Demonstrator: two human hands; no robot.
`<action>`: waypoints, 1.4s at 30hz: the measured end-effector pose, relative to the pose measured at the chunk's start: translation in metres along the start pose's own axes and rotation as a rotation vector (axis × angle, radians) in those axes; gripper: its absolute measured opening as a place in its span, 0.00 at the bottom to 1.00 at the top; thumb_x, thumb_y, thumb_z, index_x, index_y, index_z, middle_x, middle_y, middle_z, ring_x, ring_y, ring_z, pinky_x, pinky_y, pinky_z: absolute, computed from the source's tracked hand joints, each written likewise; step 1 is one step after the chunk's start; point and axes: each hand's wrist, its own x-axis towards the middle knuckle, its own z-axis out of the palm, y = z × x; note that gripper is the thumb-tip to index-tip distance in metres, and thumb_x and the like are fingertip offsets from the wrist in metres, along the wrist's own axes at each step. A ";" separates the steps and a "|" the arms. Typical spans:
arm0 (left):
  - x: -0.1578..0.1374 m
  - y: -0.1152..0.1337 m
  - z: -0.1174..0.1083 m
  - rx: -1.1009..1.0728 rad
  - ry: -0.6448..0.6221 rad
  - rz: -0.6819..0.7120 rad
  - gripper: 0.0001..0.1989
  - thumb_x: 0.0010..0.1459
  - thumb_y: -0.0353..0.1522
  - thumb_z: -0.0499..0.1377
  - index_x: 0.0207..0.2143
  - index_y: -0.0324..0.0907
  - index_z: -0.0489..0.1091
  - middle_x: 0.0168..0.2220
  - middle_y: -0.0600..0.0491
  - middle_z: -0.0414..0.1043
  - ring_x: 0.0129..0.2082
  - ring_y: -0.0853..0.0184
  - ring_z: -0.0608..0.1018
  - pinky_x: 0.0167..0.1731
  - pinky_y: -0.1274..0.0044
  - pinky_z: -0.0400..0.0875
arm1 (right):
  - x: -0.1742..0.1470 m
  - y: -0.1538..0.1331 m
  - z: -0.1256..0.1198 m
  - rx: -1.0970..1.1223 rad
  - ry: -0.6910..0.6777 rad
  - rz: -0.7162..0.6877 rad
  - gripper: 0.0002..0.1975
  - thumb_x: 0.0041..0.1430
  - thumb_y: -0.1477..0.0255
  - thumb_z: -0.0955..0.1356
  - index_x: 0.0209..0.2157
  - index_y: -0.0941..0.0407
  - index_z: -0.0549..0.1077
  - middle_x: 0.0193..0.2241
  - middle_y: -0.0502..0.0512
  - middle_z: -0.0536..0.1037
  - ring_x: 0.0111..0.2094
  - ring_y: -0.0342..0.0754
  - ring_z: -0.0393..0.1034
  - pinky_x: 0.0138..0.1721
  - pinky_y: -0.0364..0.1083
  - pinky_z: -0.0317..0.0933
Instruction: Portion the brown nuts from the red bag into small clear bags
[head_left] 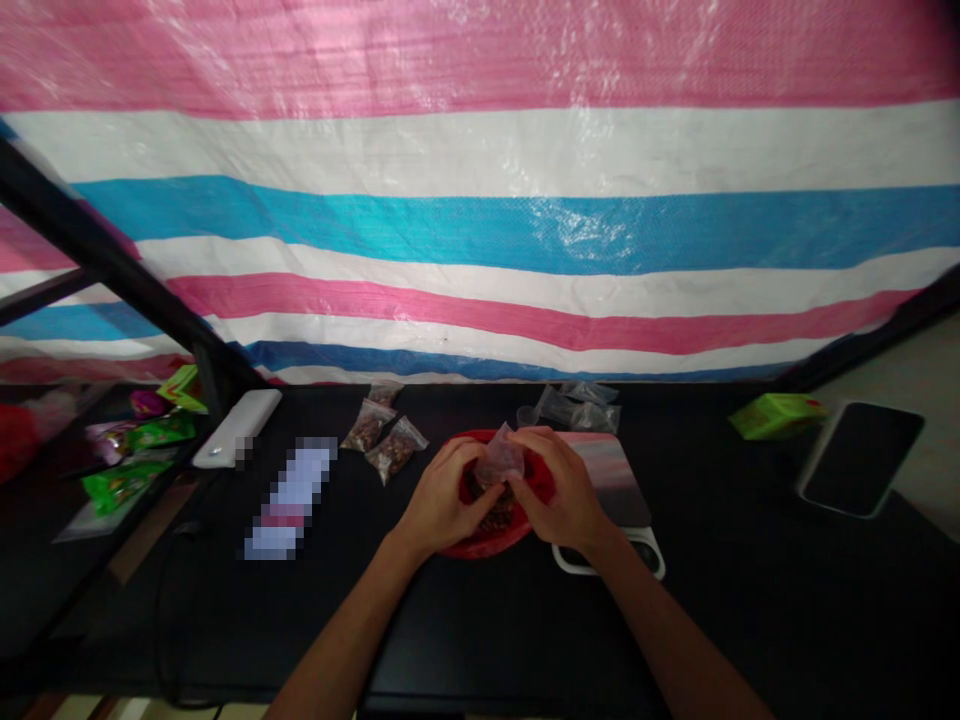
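Our black table [487, 630] faces striped sheeting [480, 230]. Our left hand [441, 497] and right hand [561, 487], half-curled, pinch a translucent bag [501, 457].

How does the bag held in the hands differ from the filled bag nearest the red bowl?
The held bag is over the red bowl; the filled bag lies on the black table. The held bag shows no contents I can make out; the filled bag shows brown pieces. Both are small, see-through bags.
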 end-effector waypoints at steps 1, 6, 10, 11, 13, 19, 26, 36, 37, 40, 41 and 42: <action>0.000 0.000 0.000 -0.001 0.004 0.004 0.16 0.61 0.32 0.64 0.50 0.45 0.67 0.50 0.46 0.75 0.52 0.58 0.77 0.52 0.65 0.74 | 0.000 0.001 0.000 -0.001 0.016 0.001 0.19 0.63 0.72 0.68 0.56 0.50 0.68 0.49 0.60 0.77 0.50 0.55 0.74 0.51 0.56 0.69; 0.001 0.001 -0.001 -0.024 0.046 0.041 0.08 0.65 0.30 0.60 0.46 0.45 0.68 0.43 0.48 0.76 0.46 0.62 0.78 0.47 0.69 0.74 | 0.003 0.010 -0.003 -0.007 0.073 0.010 0.09 0.65 0.76 0.67 0.45 0.50 0.70 0.41 0.55 0.78 0.45 0.52 0.74 0.47 0.53 0.70; 0.001 0.001 -0.001 0.000 0.064 0.054 0.07 0.66 0.31 0.61 0.46 0.44 0.69 0.42 0.48 0.75 0.43 0.63 0.78 0.44 0.71 0.74 | 0.006 0.016 -0.009 -0.074 0.116 0.002 0.10 0.65 0.75 0.68 0.47 0.51 0.72 0.47 0.59 0.75 0.47 0.51 0.73 0.47 0.53 0.70; 0.001 0.001 -0.001 0.006 0.063 0.049 0.07 0.66 0.31 0.60 0.46 0.44 0.69 0.42 0.48 0.75 0.43 0.63 0.78 0.43 0.71 0.74 | 0.007 0.017 -0.009 -0.102 0.121 -0.005 0.11 0.65 0.75 0.68 0.49 0.51 0.72 0.48 0.59 0.75 0.47 0.52 0.73 0.47 0.53 0.70; 0.001 0.001 0.000 0.016 0.048 0.035 0.06 0.67 0.32 0.60 0.46 0.44 0.69 0.41 0.48 0.75 0.42 0.63 0.78 0.42 0.71 0.75 | 0.007 0.019 -0.010 -0.148 0.107 -0.024 0.11 0.66 0.75 0.67 0.49 0.51 0.73 0.48 0.60 0.76 0.48 0.52 0.74 0.48 0.53 0.70; 0.002 0.000 -0.006 0.185 0.126 0.025 0.13 0.65 0.35 0.60 0.51 0.44 0.68 0.46 0.46 0.76 0.48 0.57 0.77 0.50 0.64 0.73 | 0.007 0.032 -0.017 -0.315 0.312 0.125 0.04 0.66 0.69 0.68 0.42 0.52 0.73 0.34 0.52 0.78 0.33 0.48 0.72 0.40 0.51 0.68; 0.000 -0.034 -0.022 0.791 0.372 -0.472 0.20 0.61 0.34 0.59 0.55 0.38 0.70 0.51 0.35 0.70 0.53 0.42 0.72 0.49 0.54 0.68 | 0.009 0.073 -0.064 -0.433 0.903 0.510 0.14 0.64 0.66 0.65 0.48 0.59 0.68 0.37 0.59 0.75 0.31 0.49 0.70 0.34 0.49 0.66; 0.003 -0.050 -0.029 0.653 0.211 -0.430 0.20 0.67 0.38 0.57 0.57 0.39 0.68 0.52 0.38 0.77 0.52 0.45 0.75 0.54 0.53 0.62 | -0.013 0.107 -0.091 -0.764 0.638 0.799 0.24 0.50 0.70 0.69 0.51 0.58 0.74 0.44 0.67 0.74 0.47 0.65 0.69 0.50 0.65 0.60; 0.004 -0.049 -0.028 0.608 0.241 -0.411 0.19 0.68 0.39 0.57 0.57 0.40 0.67 0.53 0.39 0.77 0.53 0.46 0.75 0.54 0.53 0.62 | -0.010 0.102 -0.089 -0.790 0.674 0.758 0.24 0.51 0.71 0.69 0.51 0.58 0.74 0.46 0.68 0.74 0.49 0.67 0.68 0.52 0.66 0.58; 0.006 -0.046 -0.026 0.464 0.327 -0.305 0.19 0.68 0.39 0.58 0.57 0.42 0.67 0.55 0.42 0.75 0.54 0.50 0.76 0.56 0.56 0.62 | 0.003 0.076 -0.080 -0.780 0.721 0.565 0.19 0.56 0.71 0.67 0.50 0.59 0.75 0.48 0.69 0.75 0.53 0.67 0.67 0.55 0.66 0.56; 0.006 -0.044 -0.026 0.421 0.340 -0.251 0.19 0.67 0.39 0.59 0.57 0.43 0.67 0.54 0.43 0.75 0.54 0.51 0.76 0.56 0.57 0.63 | 0.008 0.064 -0.075 -0.728 0.683 0.488 0.17 0.59 0.71 0.66 0.48 0.59 0.76 0.47 0.68 0.76 0.52 0.66 0.68 0.55 0.64 0.57; 0.005 -0.042 -0.025 0.383 0.344 -0.197 0.19 0.67 0.39 0.59 0.57 0.44 0.67 0.54 0.44 0.76 0.54 0.53 0.76 0.56 0.59 0.64 | 0.013 0.052 -0.067 -0.656 0.614 0.408 0.13 0.62 0.70 0.65 0.46 0.58 0.76 0.45 0.66 0.78 0.51 0.64 0.70 0.54 0.62 0.58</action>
